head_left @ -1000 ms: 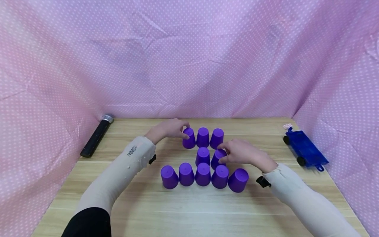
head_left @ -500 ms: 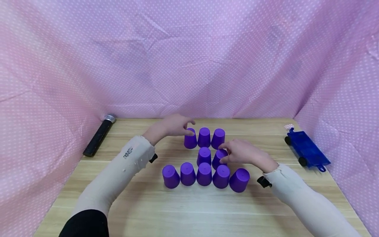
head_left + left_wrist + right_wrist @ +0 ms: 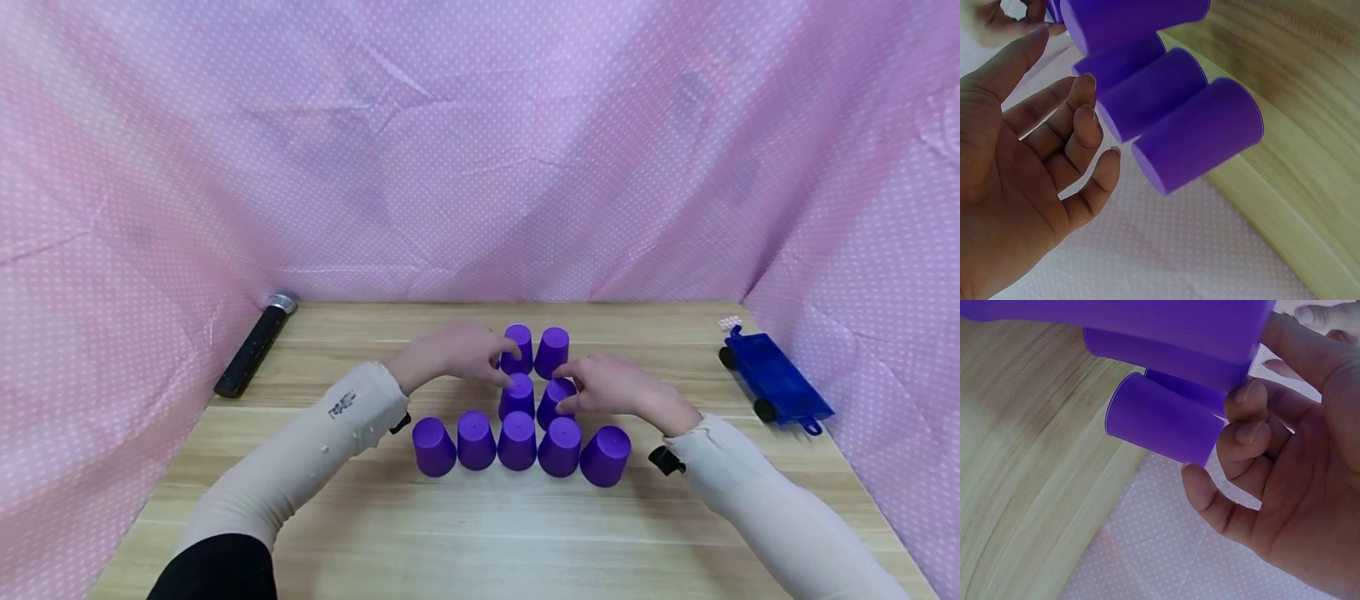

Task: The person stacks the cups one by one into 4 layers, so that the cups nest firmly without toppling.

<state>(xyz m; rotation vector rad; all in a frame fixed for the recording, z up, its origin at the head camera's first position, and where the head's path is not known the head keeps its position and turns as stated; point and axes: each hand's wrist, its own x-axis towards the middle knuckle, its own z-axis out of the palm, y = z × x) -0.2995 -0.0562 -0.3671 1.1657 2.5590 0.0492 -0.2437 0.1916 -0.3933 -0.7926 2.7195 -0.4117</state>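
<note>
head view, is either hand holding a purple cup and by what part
The right hand appears to pinch the middle row's right cup by its upper sides; the left hand grips nothing.

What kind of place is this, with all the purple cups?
It might be a little booth set up for playing or filming, but I can't be sure. Pink dotted cloth covers the back and both sides of a wooden table, and purple cups stand upside down on it.

Passage along the front tabletop point(image 3: 480, 542), row of five purple cups point(image 3: 517, 443) barring the way to those behind
</note>
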